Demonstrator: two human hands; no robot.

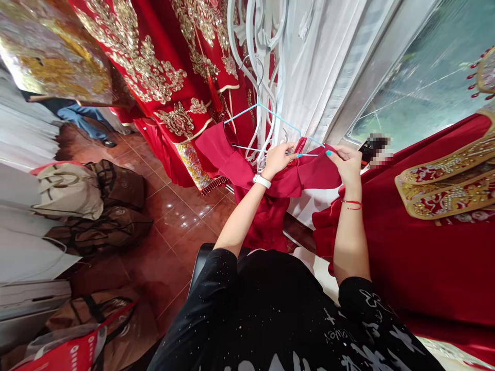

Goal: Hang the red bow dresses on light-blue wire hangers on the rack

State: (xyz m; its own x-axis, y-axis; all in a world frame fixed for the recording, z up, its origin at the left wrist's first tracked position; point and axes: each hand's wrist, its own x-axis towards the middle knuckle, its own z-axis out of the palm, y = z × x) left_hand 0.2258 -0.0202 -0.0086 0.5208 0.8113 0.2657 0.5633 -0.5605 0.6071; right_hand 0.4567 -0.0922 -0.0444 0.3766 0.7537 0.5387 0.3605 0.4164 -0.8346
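Note:
Both my hands are raised in front of me at a light blue hanger [286, 122], which hangs from a white metal rack [257, 62]. My left hand [277, 159] pinches the hanger's lower bar beside a narrow red strap [300, 145]. My right hand [345, 163] grips the red fabric at the hanger's right end. A red satin garment [266, 219] with wide sleeves hangs below the hanger. A white band circles my left wrist, and red cord circles my right.
Red gowns with gold embroidery [154, 67] hang at the top. Red cloth [406, 257] with a gold-trimmed piece [444, 188] spreads to the right, below a window [429, 77]. Bags [96, 216] sit on the brown tile floor [181, 221], and a person's jeans-clad legs [81, 118] show far left.

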